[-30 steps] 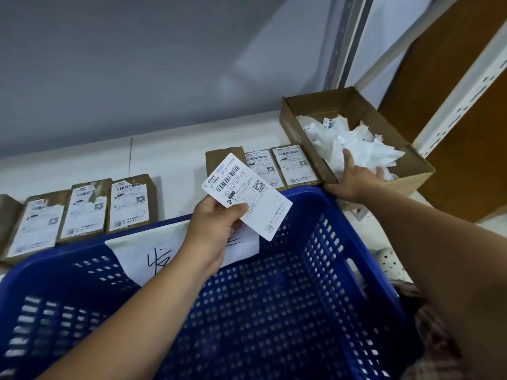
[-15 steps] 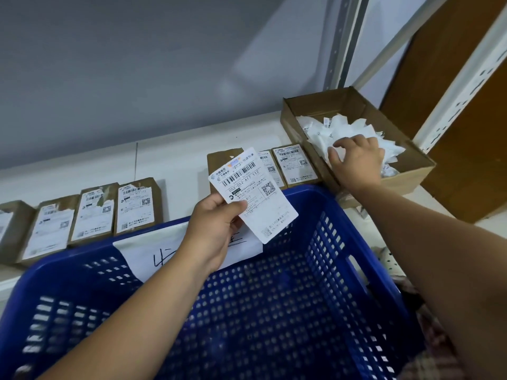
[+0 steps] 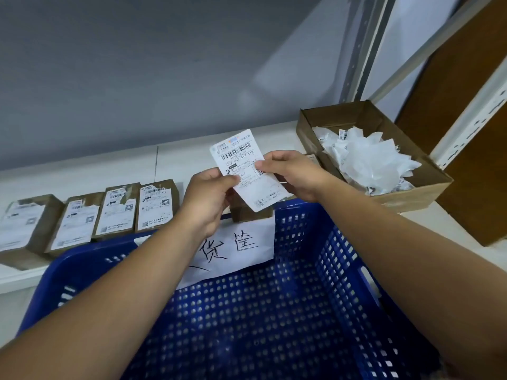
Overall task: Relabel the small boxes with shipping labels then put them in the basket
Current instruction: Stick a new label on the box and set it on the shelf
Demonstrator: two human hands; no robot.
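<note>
- Four small boxes [image 3: 157,205] are lined up side by side on the white bench [image 3: 82,174] at the left. Each is brown and carries a white printed label on its top face. The labels on the two right-hand ones are torn along the upper edge.
- The left hand [image 3: 208,196] is clamped on the left edge of a shipping label [image 3: 244,171], with the thumb laid on its printed face and the fingers curled behind it.
- The shipping label is held in the air above the far rim of the basket, tilted, with the barcode end uppermost and the print turned toward the camera.
- A further brown box [image 3: 248,213] is partly seen on the bench below the shipping label, mostly hidden by it and by the basket rim.
- The right hand [image 3: 290,174] is pinched on the right edge of the shipping label, thumb in front and fingers behind.
- A blue perforated basket [image 3: 343,256] fills the near foreground under both forearms. A white paper sign [image 3: 241,248] with handwritten characters is fixed to its far wall.
- An open cardboard tray [image 3: 411,193] is set on the bench at the right, just beyond the basket's far right corner, and is filled with crumpled white paper [image 3: 370,160].
- A grey metal upright [image 3: 365,50] and a brown board [image 3: 466,119] are seen behind the tray.
</note>
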